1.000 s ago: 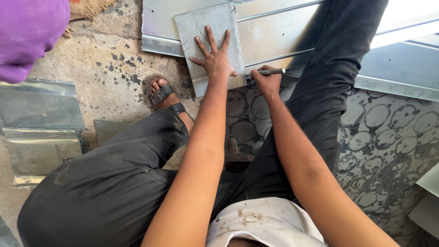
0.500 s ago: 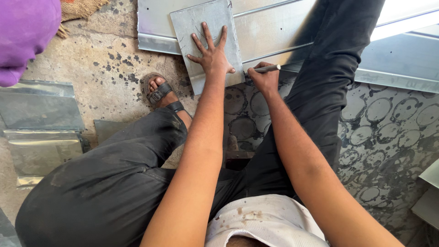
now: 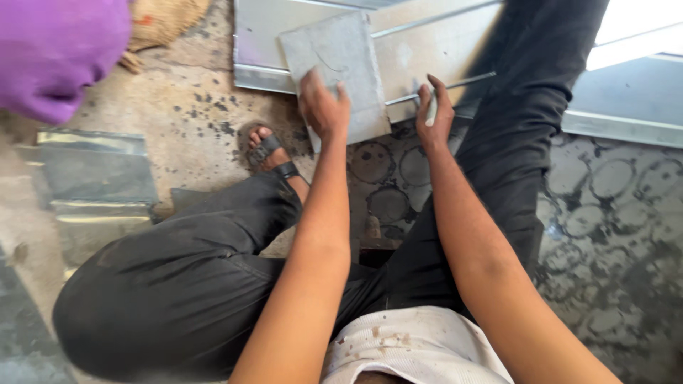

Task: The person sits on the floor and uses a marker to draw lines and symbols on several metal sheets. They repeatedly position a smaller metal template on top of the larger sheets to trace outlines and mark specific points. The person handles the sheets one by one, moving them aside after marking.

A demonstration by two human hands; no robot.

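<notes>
The fingers of the left hand [image 3: 324,108] are curled over the near edge of a small grey plate [image 3: 340,67] and hold it. This plate lies on a larger metal sheet [image 3: 420,50] on the floor [image 3: 178,121]. The fingers of the right hand [image 3: 435,114] are half open and press on the sheet's near edge, just beside the plate. A sandalled foot [image 3: 269,151] rests left of the hands. Folded metal pieces [image 3: 96,178] lie well apart at the left, under a purple cloth [image 3: 60,53].

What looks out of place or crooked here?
The small grey metal plate under the left hand lies tilted across the long sheet-metal panel, its corner overhanging the floor. Nothing spilled.
</notes>
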